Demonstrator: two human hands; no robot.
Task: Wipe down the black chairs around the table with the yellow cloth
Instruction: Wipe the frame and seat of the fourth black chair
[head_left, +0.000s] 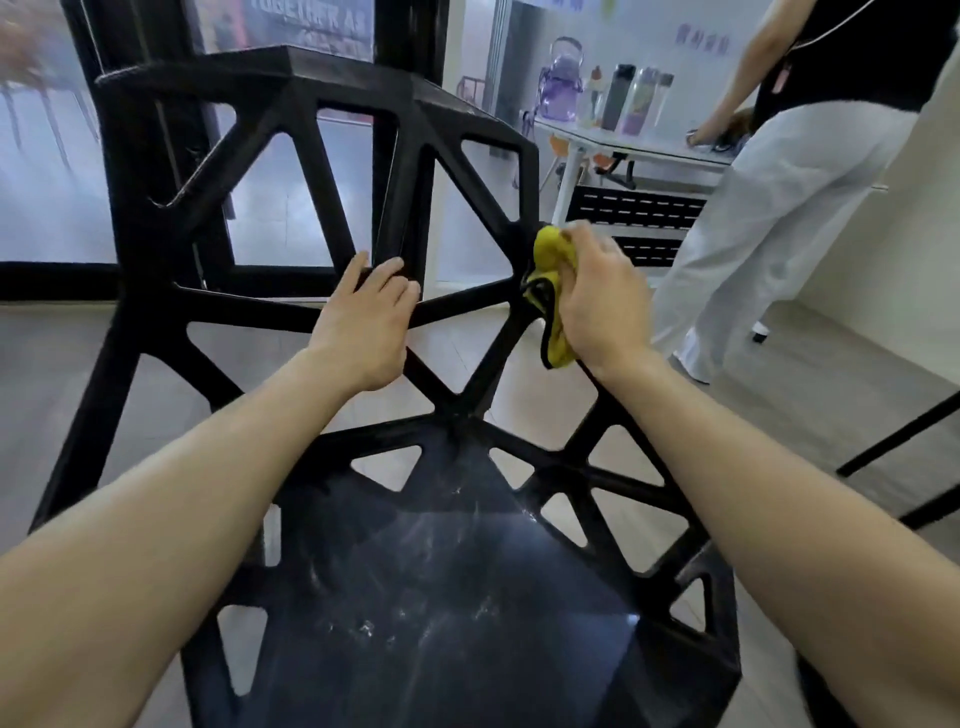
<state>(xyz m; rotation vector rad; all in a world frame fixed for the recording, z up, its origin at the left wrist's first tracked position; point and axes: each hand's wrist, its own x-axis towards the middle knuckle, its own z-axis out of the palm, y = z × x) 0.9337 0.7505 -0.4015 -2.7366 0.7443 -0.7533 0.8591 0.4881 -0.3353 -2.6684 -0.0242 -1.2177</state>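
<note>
A black chair (457, 597) with a lattice of triangular cut-outs fills the view, its scuffed seat near me and its backrest further off. My left hand (366, 322) grips a strut at the junction of seat and backrest, fingers curled over it. My right hand (597, 301) holds a bunched yellow cloth (550, 291) and presses it against the right edge of the backrest frame.
A person in white trousers (769, 218) stands at the right beside a white table (649, 148) carrying several bottles and a purple kettle. A black table frame (156, 156) rises behind the chair. Thin black legs (904, 441) cross the grey floor at the right.
</note>
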